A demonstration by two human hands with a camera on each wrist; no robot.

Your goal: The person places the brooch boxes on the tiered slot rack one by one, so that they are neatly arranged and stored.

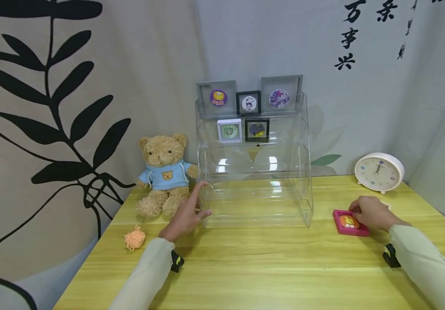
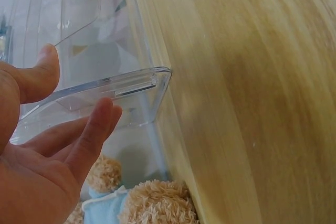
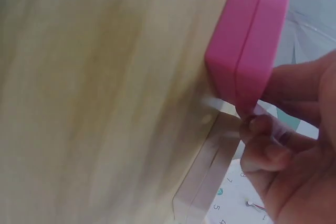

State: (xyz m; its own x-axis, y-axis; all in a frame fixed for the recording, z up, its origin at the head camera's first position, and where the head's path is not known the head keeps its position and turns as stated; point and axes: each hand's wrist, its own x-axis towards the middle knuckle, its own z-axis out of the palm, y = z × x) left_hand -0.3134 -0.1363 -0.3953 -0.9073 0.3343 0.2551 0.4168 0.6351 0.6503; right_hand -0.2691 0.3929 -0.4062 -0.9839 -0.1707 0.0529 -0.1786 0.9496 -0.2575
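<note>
A clear acrylic tiered display rack (image 1: 259, 215) stands at the middle of the table. My left hand (image 1: 185, 216) is at its left side panel, thumb and fingers spread on either side of the panel's edge in the left wrist view. Over at the right, my right hand (image 1: 375, 213) pinches the right side of a pink square display frame (image 1: 352, 231), which has a round orange and yellow badge (image 1: 349, 221) inside. Seen from the right wrist, fingertips (image 3: 262, 153) meet the near corner of the pink frame (image 3: 247, 40), and other fingers go behind it.
Framed badges fill the rack's upper tiers: two large grey frames (image 1: 216, 113), two black ones (image 1: 257, 137) and a white one (image 1: 230, 140). A teddy bear (image 1: 164, 172), orange yarn ball (image 1: 135, 239), white clock (image 1: 379, 172) and pale frame (image 3: 207, 171) stand on the wooden table (image 1: 269, 275).
</note>
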